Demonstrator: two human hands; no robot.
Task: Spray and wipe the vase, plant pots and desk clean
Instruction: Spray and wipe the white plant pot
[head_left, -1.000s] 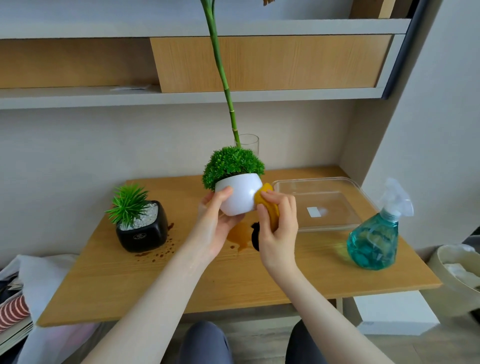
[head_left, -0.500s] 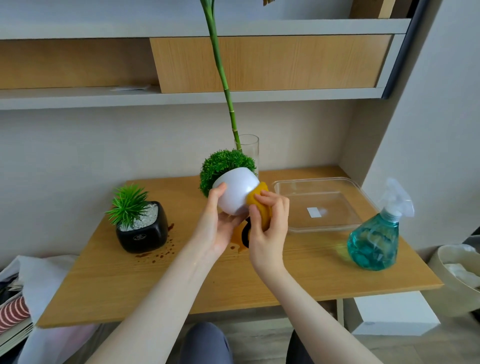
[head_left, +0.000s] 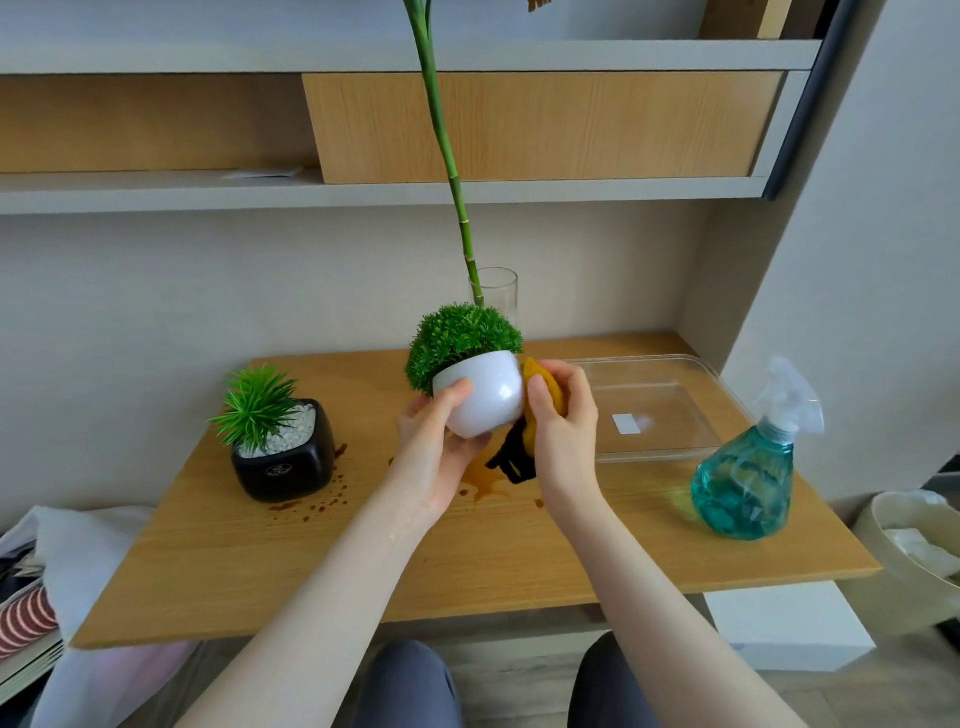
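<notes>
Left hand (head_left: 439, 457) grips the white plant pot (head_left: 480, 397) (tilted, lifted above the table (head_left: 363, 566)); right hand (head_left: 563, 421) presses a gripped yellow cloth (head_left: 545, 389) against its side.

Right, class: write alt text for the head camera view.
A left hand holds a tilted white plant pot above a stained wooden desk while the right hand wipes it with a yellow cloth. A spray bottle stands right.

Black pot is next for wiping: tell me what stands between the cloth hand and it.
The white pot and the left hand holding it stand between the right hand, with its cloth, and the black pot.
</notes>
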